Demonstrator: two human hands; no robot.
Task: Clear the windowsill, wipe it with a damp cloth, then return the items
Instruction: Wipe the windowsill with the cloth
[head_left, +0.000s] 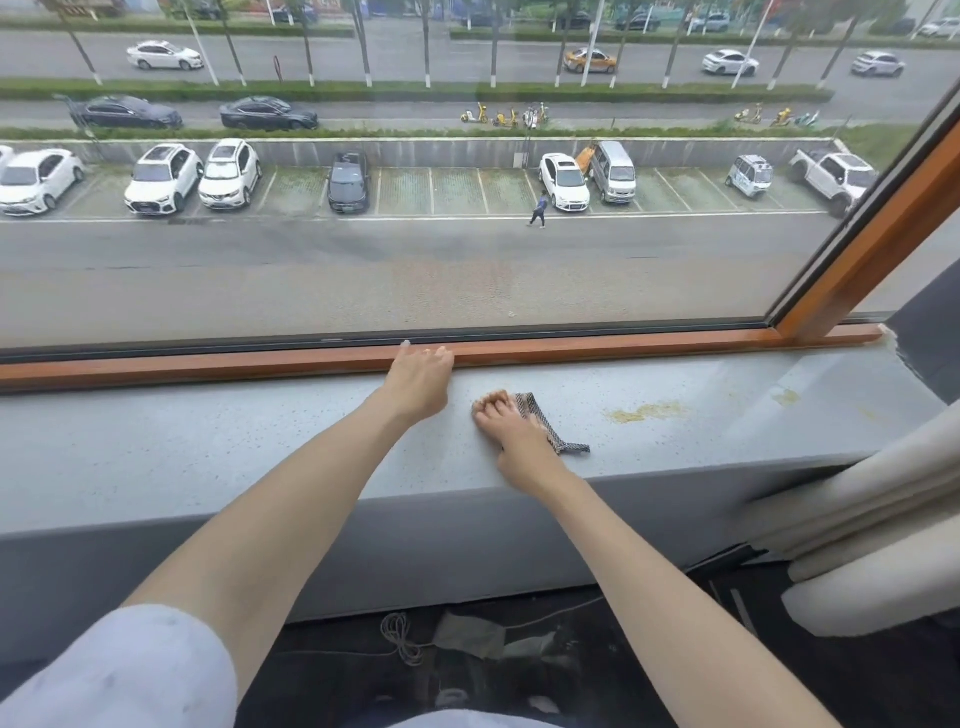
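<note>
The grey speckled windowsill (208, 447) runs across the view below the window. My right hand (506, 423) presses a grey patterned cloth (548, 428) flat onto the sill near its middle; most of the cloth is under the palm, and a strip sticks out to the right. My left hand (421, 376) rests with straight fingers on the orange-brown window frame (156, 370) at the back of the sill. A yellowish stain (647, 412) lies on the sill to the right of the cloth, with a smaller one (785, 397) further right.
A pale folded curtain (872, 545) hangs at the right, over the sill's right end. Below the sill, on the dark floor, lie a coiled cord (400, 636) and a grey rag (467, 634). The angled orange frame post (872, 244) rises at the right.
</note>
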